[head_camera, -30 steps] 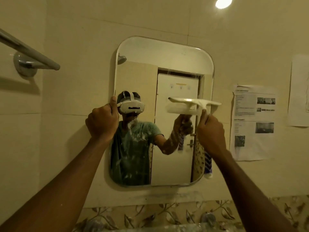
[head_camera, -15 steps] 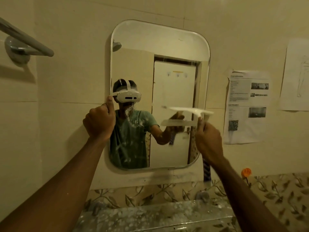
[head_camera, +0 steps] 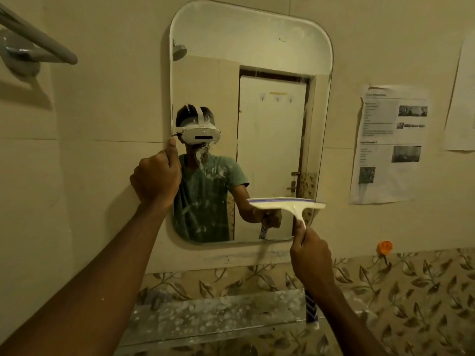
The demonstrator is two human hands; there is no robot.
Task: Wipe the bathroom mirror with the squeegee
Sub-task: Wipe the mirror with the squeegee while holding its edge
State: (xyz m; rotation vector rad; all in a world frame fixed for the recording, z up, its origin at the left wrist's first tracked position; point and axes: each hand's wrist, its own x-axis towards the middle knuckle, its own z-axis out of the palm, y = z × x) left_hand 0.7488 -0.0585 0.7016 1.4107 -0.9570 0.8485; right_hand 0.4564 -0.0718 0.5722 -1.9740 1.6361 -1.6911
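Note:
A tall mirror with rounded corners hangs on the tiled wall. White foam smears cover its lower left part. My right hand grips the handle of a white squeegee whose blade lies flat against the glass near the lower right corner. My left hand is closed on the mirror's left edge at mid height, thumb up along the rim.
A glass shelf speckled with foam sits below the mirror, with a blue-striped tube standing on it. A metal towel bar juts out at upper left. Printed papers and an orange hook are on the right wall.
My right hand has drawn the squeegee down the right side of the mirror, from mid height to near the bottom. My left hand has stayed on the left edge.

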